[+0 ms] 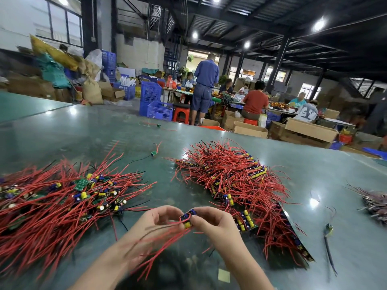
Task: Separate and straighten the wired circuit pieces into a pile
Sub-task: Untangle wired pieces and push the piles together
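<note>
Red-wired circuit piece point(187, 219) sits at 6 o'clock in the head view, pinched between both hands. Left hand point(156, 221) curls around its trailing wires point(159, 243); right hand point(211, 221) nips the board end. Tangled heap point(62, 197) lies at 9 o'clock and the straightened pile point(234, 181) at 2 o'clock, both on the green table point(314, 164). Stray piece point(154, 153) sits at 12. Risk, as I see it: the loose leads, blurred and hanging low, could snag the tangled heap and drag neighbours out, or a hard tug could strain a solder joint.
</note>
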A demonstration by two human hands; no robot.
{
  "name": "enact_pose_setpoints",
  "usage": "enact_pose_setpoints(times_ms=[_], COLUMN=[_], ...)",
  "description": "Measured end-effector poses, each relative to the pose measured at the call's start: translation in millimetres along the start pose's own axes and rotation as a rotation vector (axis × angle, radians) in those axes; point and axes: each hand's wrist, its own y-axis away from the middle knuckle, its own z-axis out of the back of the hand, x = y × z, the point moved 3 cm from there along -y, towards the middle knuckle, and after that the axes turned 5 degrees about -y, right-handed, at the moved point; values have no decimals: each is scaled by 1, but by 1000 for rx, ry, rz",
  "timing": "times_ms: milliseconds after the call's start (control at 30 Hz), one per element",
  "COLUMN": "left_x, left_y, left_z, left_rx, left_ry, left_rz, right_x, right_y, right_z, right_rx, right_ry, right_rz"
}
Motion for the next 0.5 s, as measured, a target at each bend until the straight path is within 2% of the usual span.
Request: enact_pose_setpoints(times_ms=[300, 500], left_x=[-1, -2], left_y=[-2, -2], left_z=[-1, -2], left_rx=[-79, -97], left_ry=[-203, -233], left_rz=[-174, -207], right_x=[5, 3], right_y=[3, 2], right_z=[-6, -5], right_rx=[112, 131], right_ry=[103, 197], right_rz=[164, 171])
